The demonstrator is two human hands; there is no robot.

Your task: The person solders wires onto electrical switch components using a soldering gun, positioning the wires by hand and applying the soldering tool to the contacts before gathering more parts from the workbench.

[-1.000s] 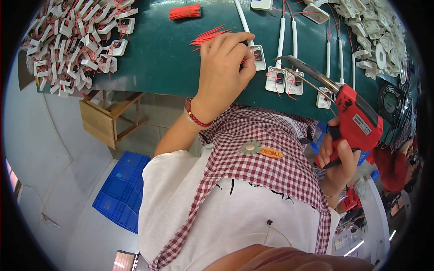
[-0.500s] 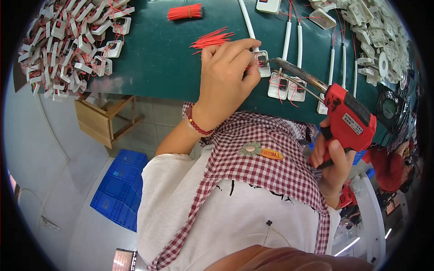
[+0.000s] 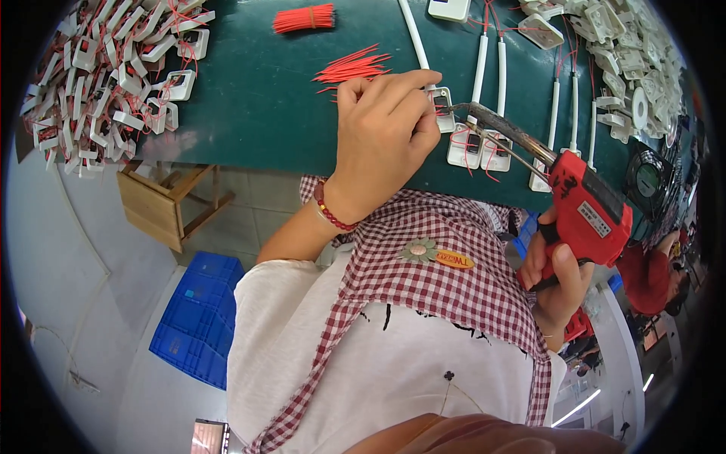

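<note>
My right hand (image 3: 556, 272) is wrapped around the grip of a red soldering gun (image 3: 591, 212). Its long metal tip points left and reaches the inside of a small white plastic housing (image 3: 441, 97). Beside that housing, my left hand (image 3: 387, 132) is closed, with thumb and fingers bent at its left edge. A bit of red wire shows between the fingertips and the housing; what the fingers pinch is mostly hidden. Just right of it lie two similar white housings (image 3: 463, 155) with dark switches and loose red wires. A white cable (image 3: 413, 34) runs up from the worked housing.
Loose red wires (image 3: 352, 68) and a banded red bundle (image 3: 304, 18) lie on the green table (image 3: 249, 98). White housings with wires (image 3: 98, 91) pile up at left, pale plastic parts (image 3: 624, 60) at right. A wooden stool (image 3: 155, 204) and blue crates (image 3: 198, 321) stand below.
The soldering gun has shifted slightly down and right, its tip still at the housing. My left hand stays by the housing, moved very slightly right.
</note>
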